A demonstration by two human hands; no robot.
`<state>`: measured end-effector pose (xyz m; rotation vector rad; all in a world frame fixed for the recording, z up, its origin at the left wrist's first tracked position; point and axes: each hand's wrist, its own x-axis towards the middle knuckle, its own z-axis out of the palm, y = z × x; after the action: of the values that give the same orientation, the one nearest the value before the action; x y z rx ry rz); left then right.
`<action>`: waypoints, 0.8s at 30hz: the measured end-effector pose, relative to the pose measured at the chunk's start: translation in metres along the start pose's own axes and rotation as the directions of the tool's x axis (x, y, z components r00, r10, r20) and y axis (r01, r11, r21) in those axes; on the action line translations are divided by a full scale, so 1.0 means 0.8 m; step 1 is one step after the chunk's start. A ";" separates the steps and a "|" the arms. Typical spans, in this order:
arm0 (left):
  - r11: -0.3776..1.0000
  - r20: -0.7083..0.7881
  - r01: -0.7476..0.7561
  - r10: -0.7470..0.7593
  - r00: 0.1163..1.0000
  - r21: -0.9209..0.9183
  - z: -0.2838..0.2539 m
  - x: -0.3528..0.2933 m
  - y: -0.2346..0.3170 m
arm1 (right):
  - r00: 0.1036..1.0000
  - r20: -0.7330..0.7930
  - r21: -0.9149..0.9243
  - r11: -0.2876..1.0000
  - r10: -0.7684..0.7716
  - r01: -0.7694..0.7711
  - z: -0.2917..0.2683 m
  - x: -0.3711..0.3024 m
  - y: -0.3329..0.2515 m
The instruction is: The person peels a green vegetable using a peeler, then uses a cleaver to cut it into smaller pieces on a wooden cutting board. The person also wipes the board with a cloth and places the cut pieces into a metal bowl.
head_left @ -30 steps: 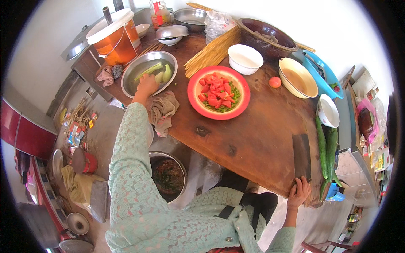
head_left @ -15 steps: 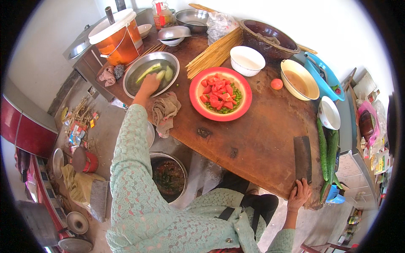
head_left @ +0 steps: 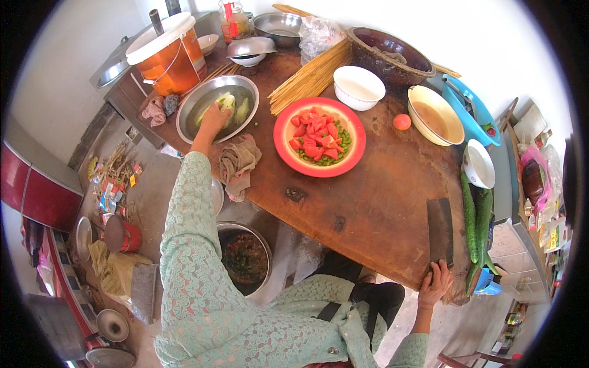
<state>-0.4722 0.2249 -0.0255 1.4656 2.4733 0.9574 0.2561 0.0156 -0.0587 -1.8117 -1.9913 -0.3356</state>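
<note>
Brown wood forms the broad table (head_left: 368, 202), stained across its top. On its far left stands an orange bucket (head_left: 169, 64) with a white top. Nearer the person, a steel basin (head_left: 182, 115) holds water, and to its right a red-rimmed plate (head_left: 281, 138) bears tomato chunks (head_left: 316, 130) and chopped green bits (head_left: 345, 142). At the right, long cucumbers (head_left: 484, 214) lie near a dark-bladed cleaver (head_left: 439, 227), flat on the wood. The right hand (head_left: 435, 282) rests at the cleaver's near end, fingers half bent; whether it grips, I cannot tell. The left hand (head_left: 213, 121) dips into the basin, fingers bent against pale green vegetable pieces (head_left: 242, 110) lying there; its fingertips are hidden, so its hold is unclear.
</note>
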 end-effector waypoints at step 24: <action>0.961 0.339 -0.134 0.212 0.917 -0.241 -0.009 -0.006 0.023 | 1.000 -0.006 0.013 1.000 0.017 -0.017 0.000 0.001 -0.002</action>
<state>-0.4588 0.2241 -0.0099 1.6375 1.9451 0.8548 0.2544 0.0163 -0.0581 -1.8157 -1.9685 -0.3220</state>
